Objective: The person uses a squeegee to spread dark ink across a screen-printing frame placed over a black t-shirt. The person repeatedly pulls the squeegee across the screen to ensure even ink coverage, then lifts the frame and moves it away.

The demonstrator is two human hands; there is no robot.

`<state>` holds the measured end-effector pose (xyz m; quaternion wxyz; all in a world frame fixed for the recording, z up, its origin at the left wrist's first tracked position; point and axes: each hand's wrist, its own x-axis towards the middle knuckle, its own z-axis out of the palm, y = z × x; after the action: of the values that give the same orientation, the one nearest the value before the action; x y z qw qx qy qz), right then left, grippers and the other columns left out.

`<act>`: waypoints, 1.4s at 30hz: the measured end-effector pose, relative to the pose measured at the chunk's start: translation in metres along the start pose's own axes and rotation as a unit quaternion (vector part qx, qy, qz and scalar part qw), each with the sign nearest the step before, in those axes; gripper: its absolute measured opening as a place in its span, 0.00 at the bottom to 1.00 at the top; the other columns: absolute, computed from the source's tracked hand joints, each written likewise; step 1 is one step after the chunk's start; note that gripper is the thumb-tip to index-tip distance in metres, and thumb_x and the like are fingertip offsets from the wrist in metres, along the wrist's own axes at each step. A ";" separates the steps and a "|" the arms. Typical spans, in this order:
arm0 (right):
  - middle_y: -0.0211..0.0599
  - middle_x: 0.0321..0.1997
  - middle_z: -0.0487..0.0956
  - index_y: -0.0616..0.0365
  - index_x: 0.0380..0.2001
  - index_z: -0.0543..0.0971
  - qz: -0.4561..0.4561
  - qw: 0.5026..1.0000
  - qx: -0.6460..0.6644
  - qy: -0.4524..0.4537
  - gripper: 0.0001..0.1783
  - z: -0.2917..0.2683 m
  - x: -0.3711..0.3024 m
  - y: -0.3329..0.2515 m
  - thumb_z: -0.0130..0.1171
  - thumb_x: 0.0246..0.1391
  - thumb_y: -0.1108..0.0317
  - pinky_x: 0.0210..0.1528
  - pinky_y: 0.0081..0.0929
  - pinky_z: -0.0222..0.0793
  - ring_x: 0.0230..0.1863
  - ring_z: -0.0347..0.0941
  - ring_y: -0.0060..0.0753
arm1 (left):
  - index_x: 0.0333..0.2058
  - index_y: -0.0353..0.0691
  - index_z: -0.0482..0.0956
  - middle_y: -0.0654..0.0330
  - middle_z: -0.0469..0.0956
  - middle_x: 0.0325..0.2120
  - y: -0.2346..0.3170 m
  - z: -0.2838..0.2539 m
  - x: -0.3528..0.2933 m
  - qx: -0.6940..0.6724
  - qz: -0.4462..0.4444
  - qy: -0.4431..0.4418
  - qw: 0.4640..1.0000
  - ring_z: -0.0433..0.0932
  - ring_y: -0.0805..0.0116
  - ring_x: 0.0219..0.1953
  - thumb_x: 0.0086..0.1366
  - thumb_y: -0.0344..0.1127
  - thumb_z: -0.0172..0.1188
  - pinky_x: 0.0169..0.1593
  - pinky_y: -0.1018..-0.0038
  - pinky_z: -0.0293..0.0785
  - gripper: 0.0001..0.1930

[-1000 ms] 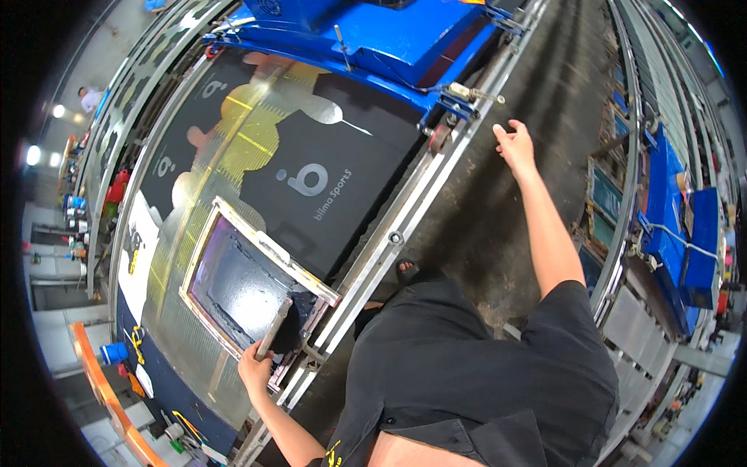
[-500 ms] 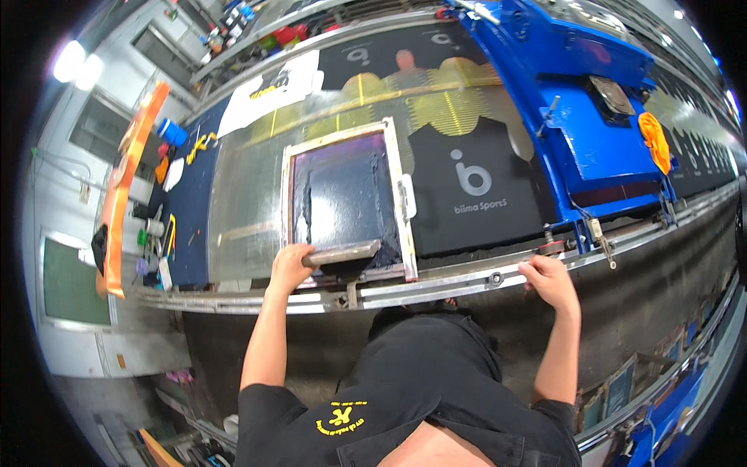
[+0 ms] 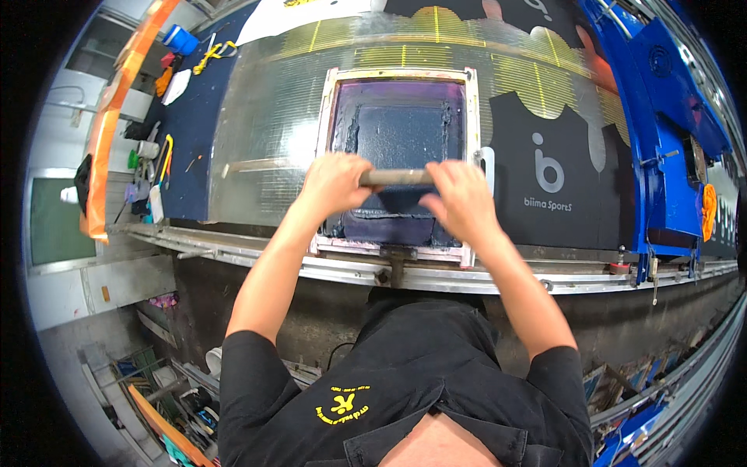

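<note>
A squeegee (image 3: 398,177) with a grey-brown handle lies crosswise over the screen printing frame (image 3: 471,109). My left hand (image 3: 334,185) is closed round its left end. At the right end, my right hand (image 3: 467,201) has its fingers over the handle, with the thumb slightly blurred below. The squeegee's blade is mostly hidden under the handle and hands. Inside the pale frame, dark ink coats the mesh (image 3: 408,136), with thick ridges along the sides. The frame lies flat on the long printing table, its near edge by the metal rail (image 3: 350,272).
Right of the frame lies a black shirt panel (image 3: 510,187) with a light print. A blue machine carriage (image 3: 661,140) with an orange cloth (image 3: 708,212) stands farther right. At left are an orange bar (image 3: 117,117), a blue tub (image 3: 180,40) and a yellow-handled tool (image 3: 166,159).
My right hand has come from the rail onto the squeegee. Both hands and the squeegee are now farther up the frame. The view has shifted, and the carriage appears farther right.
</note>
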<state>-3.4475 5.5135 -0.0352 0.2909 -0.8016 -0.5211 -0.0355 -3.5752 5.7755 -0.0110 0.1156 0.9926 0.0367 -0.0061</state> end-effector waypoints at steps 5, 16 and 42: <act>0.49 0.43 0.83 0.59 0.46 0.82 0.008 0.999 -0.006 -0.051 0.18 0.032 0.119 0.096 0.73 0.54 0.66 0.55 0.54 0.76 0.50 0.80 0.60 | 0.35 0.46 0.88 0.52 0.88 0.32 -0.080 -0.006 0.123 0.013 -0.010 -0.070 0.997 0.88 0.47 0.40 0.61 0.64 0.74 0.43 0.50 0.82 0.24; 0.49 0.43 0.87 0.57 0.42 0.87 0.162 0.978 -0.089 -0.095 0.21 0.078 0.162 0.112 0.78 0.56 0.53 0.52 0.47 0.79 0.48 0.84 0.57 | 0.36 0.46 0.92 0.52 0.89 0.30 -0.129 0.040 0.174 -0.021 -0.020 -0.011 1.000 0.88 0.46 0.38 0.55 0.61 0.78 0.44 0.52 0.83 0.23; 0.39 0.39 0.82 0.55 0.40 0.84 0.051 0.994 -0.017 -0.098 0.20 0.031 -0.034 -0.028 0.78 0.43 0.64 0.47 0.43 0.75 0.44 0.80 0.49 | 0.33 0.47 0.87 0.57 0.86 0.30 -0.025 0.039 -0.063 -0.044 0.039 -0.049 0.997 0.88 0.54 0.35 0.53 0.49 0.81 0.41 0.56 0.83 0.17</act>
<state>-3.4947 5.5094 -0.0612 0.2260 -0.8318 -0.5046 0.0494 -3.6398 5.7859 -0.0535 0.1611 0.9857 -0.0074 -0.0486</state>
